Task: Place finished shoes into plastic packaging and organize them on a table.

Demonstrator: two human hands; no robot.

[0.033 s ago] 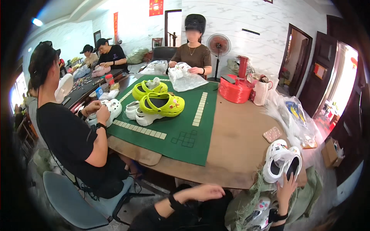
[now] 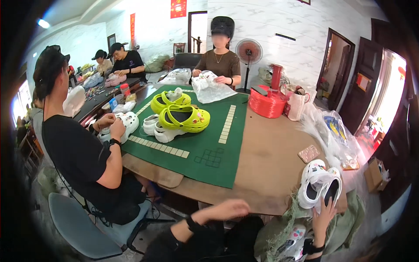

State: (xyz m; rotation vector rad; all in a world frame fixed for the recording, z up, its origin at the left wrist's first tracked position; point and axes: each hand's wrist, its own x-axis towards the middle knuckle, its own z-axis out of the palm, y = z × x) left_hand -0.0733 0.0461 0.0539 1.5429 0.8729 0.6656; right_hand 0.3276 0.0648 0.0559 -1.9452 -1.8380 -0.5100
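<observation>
My right hand (image 2: 324,215) comes up from the lower right, fingers spread against the underside of a pair of white clogs (image 2: 320,185) with small charms, holding them at the near right edge of the brown table (image 2: 270,174). My left hand (image 2: 220,210), a dark band on its wrist, hovers low before the table's near edge, holding nothing, fingers loosely extended. A green net sack (image 2: 301,218) with more white clogs lies under my right hand.
A green mat (image 2: 196,148) carries two yellow-green clogs (image 2: 183,115) and white clogs (image 2: 152,126). A person in black (image 2: 78,148) sits left with a white clog; another (image 2: 220,61) sits opposite with a plastic bag. A red twine spool (image 2: 266,105) and clear bags (image 2: 331,131) stand right.
</observation>
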